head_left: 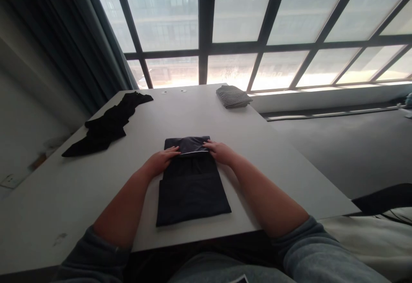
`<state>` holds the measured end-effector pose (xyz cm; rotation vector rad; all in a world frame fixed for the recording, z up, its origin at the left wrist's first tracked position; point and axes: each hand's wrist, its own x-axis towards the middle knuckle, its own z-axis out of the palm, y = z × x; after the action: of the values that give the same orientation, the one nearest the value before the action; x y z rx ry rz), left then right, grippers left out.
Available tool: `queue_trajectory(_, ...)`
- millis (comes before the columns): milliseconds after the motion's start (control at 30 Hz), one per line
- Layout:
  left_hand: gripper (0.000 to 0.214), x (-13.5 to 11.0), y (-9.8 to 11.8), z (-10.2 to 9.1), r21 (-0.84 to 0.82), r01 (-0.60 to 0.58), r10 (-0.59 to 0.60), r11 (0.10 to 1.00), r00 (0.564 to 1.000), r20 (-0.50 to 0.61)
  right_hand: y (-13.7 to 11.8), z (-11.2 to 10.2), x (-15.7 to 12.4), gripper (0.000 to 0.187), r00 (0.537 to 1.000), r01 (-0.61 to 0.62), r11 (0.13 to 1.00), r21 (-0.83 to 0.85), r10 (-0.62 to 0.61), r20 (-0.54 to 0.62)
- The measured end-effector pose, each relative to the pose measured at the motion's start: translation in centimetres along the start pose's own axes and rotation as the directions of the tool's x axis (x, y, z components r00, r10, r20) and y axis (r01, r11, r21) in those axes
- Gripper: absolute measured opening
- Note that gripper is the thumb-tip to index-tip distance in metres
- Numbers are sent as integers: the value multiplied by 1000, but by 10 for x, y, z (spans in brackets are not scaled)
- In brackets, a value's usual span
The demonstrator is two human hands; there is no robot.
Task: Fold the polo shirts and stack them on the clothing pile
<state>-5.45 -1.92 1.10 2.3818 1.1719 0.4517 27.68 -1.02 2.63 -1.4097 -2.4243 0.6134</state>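
On the surface (64, 197) before me lies a garment (193, 197), a cloth (104, 124) to its left, a bundle (233, 96) behind it, farther right.

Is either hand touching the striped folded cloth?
No, the striped folded cloth lies far beyond the left hand and right hand, which rest on a dark garment.

The left hand (162, 161) and right hand (220, 153) lie palm down at the frame's centre, fingers angled inward, fingertips near each other, while bare forearms (267, 197) slant up from the lower corners out of grey sleeves (322, 253).
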Motion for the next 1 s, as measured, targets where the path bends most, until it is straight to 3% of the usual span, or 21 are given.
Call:
queue_trajectory(133,55,-4,13,10,55,12,-15,998,998,65,1,-3,-3,70,998,-47,997,59,45,36)
queue_trajectory(200,53,-3,21,10,19,17,-18,1000,998,60,3,-5,-2,72,998,-56,992,111,60,-27)
queue_trajectory(300,53,0,21,4,-106,51,-63,993,991,-117,7,-8,3,64,963,-75,982,171,116,-242)
queue_trajectory(367,54,3,12,0,-140,108,-145,984,946,-290,10,-7,8,56,924,-94,981,170,149,-351)
queue_trajectory(433,54,6,-2,3,-95,166,-190,982,905,-381,11,-3,12,50,916,-78,987,144,128,-381)
queue_trajectory(500,56,9,-16,13,-14,210,-201,978,912,-357,12,4,15,50,945,-33,994,99,64,-321)
queue_trajectory(600,68,12,-27,35,89,258,-231,962,943,-239,11,16,17,63,995,-3,1000,20,5,-96)
queue_trajectory(700,73,13,-24,50,144,277,-246,950,949,-198,12,23,18,72,997,-19,998,-59,23,74)
queue_trajectory(867,75,11,-11,46,140,300,-279,944,948,-151,11,21,18,74,987,-69,991,-116,85,137)
queue_trajectory(1000,74,10,-4,36,76,316,-296,946,934,-199,8,18,17,78,976,-136,980,-142,158,152)
